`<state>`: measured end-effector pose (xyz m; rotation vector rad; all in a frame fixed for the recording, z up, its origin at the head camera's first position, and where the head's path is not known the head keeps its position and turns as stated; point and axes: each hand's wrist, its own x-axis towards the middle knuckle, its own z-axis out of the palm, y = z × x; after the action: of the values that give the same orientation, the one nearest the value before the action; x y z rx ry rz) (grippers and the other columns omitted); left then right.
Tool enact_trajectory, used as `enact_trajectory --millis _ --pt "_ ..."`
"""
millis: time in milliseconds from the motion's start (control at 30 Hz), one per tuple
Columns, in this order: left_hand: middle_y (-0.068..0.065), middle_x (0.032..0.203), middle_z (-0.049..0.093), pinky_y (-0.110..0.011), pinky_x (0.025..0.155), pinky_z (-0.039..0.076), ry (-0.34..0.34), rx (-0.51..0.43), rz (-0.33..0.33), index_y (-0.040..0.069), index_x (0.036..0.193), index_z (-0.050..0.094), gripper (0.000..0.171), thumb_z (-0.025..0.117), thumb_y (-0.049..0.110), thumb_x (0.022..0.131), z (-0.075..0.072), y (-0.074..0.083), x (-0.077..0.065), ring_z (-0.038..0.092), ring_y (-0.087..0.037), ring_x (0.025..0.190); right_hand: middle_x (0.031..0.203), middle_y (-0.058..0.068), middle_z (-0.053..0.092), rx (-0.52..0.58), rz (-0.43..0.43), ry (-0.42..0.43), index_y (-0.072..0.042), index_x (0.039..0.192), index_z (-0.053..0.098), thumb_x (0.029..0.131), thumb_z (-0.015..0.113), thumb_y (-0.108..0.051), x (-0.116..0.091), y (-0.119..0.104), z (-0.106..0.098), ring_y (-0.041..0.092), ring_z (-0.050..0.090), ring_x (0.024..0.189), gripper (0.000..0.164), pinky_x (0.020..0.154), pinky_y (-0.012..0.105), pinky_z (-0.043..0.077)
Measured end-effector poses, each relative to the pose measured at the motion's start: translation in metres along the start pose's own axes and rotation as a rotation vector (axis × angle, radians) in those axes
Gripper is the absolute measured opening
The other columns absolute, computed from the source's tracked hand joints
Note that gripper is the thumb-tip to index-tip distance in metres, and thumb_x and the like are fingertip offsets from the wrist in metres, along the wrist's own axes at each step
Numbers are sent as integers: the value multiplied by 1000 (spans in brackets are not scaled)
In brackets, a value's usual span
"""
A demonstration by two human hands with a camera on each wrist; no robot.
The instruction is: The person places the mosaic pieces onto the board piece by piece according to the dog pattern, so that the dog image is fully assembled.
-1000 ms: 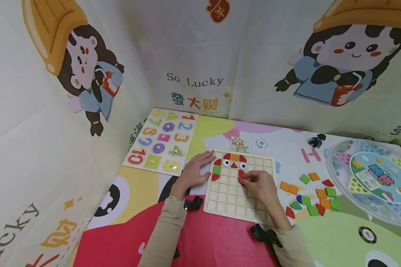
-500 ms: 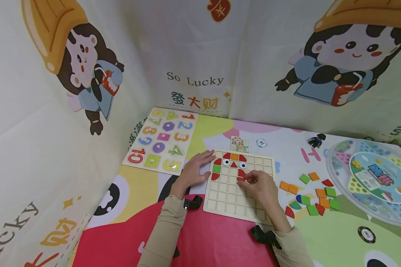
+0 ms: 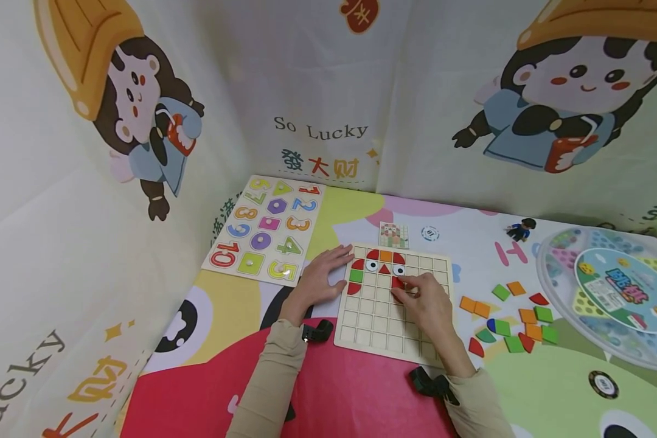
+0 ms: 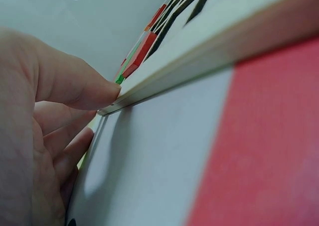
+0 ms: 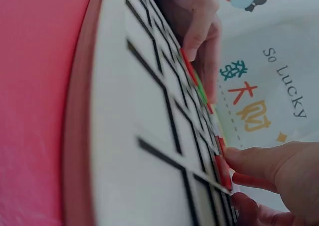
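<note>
A wooden grid board (image 3: 363,322) lies on the table, with red tiles, an orange square (image 3: 385,257), a green square (image 3: 356,275) and two eye tiles (image 3: 371,265) in its far-left cells. My left hand (image 3: 319,281) rests at the board's left edge, fingers stretched out, its thumb (image 4: 89,89) touching the rim. Over the cells below the right eye tile, my right hand (image 3: 429,307) pinches a red tile (image 5: 254,181) between thumb and fingers. Another red tile (image 5: 223,171) sits in the grid right beside the thumb, partly hidden by the fingers in the head view.
Several loose orange, green and red tiles (image 3: 527,316) lie right of the board. Beyond it are a small pattern card (image 3: 394,235) and a round chip (image 3: 430,233). A number puzzle (image 3: 263,231) lies far left, a round game box (image 3: 608,298) far right, a toy figure (image 3: 521,229) behind.
My right hand's fingertips have shifted slightly up the board, away from me, around the red tiles below the right eye tile. My left hand has stayed at the board's left edge.
</note>
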<state>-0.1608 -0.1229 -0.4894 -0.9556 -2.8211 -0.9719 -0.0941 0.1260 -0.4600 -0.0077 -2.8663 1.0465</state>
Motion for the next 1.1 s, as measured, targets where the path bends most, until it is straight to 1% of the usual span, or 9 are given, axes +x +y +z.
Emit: enact_trajectory --millis 267,367,433,533,633,733,900,1000,1100 --pt "-2 155 41 -41 120 22 10 17 -3 9 143 54 58 62 17 86 0 2 1 31 -22 145 87 9 57 -10 11 7 -5 112 76 82 81 -23 1 0 0 23 58 75 35 53 28 43" --pt "-1 155 40 -40 121 21 -2 19 -7 10 143 53 58 62 17 87 0 2 2 30 -21 146 85 9 59 -10 8 41 -3 104 77 80 83 -24 0 1 -3 23 56 74 32 53 29 42" --pt "0 156 39 -39 121 20 -12 23 -13 10 144 52 58 62 18 87 0 2 2 29 -20 146 82 9 60 -15 6 47 -3 97 78 77 85 -25 -1 3 -7 22 56 72 30 53 29 42" --pt "0 156 39 -38 121 19 -16 25 -23 10 144 52 59 62 18 87 -1 2 2 28 -19 146 80 7 60 -27 11 14 -2 90 78 75 87 -27 -3 4 -10 21 54 70 31 54 29 41" --pt "0 156 39 -38 121 20 -14 21 -26 10 144 52 59 62 18 87 0 1 2 29 -19 146 80 6 59 -40 19 -40 -2 91 78 75 86 -29 -4 5 -11 20 52 70 32 56 29 40" --pt "-1 156 39 -39 121 20 -11 12 -25 9 144 52 59 62 18 86 0 1 1 29 -20 146 80 5 59 -73 16 -52 -2 90 78 75 85 -30 -4 3 -10 20 52 69 32 55 29 40" --pt "0 156 39 -38 121 20 -7 24 -30 10 144 52 59 62 18 86 0 1 0 29 -19 146 77 3 55 -176 -7 -51 -6 83 77 76 83 -32 -3 -2 -8 18 50 64 27 49 29 40" --pt "0 156 39 -38 121 19 -10 22 -25 10 144 52 59 62 18 86 0 1 0 29 -20 146 75 2 53 -217 -23 -43 -8 77 75 77 79 -31 -3 -5 -6 18 49 61 23 47 29 39" --pt "-1 156 39 -38 121 19 -13 24 -20 10 144 52 59 62 18 86 0 0 0 29 -20 146 74 2 53 -223 -38 -19 -9 72 75 80 73 -28 -4 -6 -7 18 49 60 20 46 30 39"
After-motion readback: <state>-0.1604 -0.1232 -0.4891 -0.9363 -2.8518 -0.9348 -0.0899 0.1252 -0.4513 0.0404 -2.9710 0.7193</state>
